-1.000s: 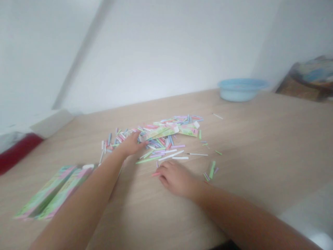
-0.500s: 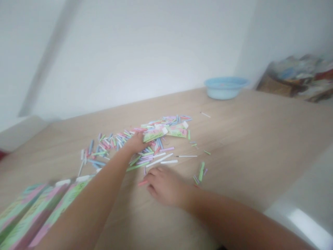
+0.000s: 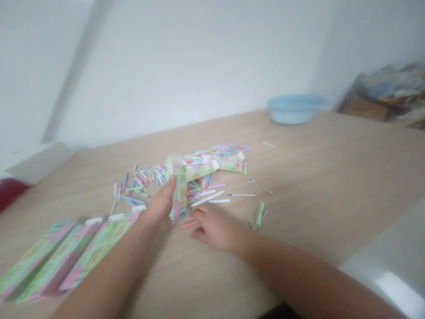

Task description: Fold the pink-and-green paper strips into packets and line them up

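Note:
In my left hand [image 3: 162, 201] I hold a narrow green-and-pink box [image 3: 179, 190], upright, thumb across its near face. Its top end is blurred and pale. My right hand [image 3: 210, 226] is low over the table, its fingers pinching a short pink stick [image 3: 189, 224]. Behind both hands spreads a pile of small pastel sticks [image 3: 159, 173] in pink, blue, green, white and purple. Two similar boxes [image 3: 201, 170] with white ends lie on the pile. Long white sticks [image 3: 212, 197] lie just beyond my right fingers.
Three green-and-pink boxes [image 3: 96, 252] lie side by side at the front left. A blue basin [image 3: 295, 113] stands at the back right, near a brown container [image 3: 365, 104] of blurred items. A few loose green sticks [image 3: 260, 213] lie right of my right hand.
My left hand has lifted a box off the pile and brought it nearer, turned upright. My right hand has shifted slightly with the pink stick. The view has moved a little.

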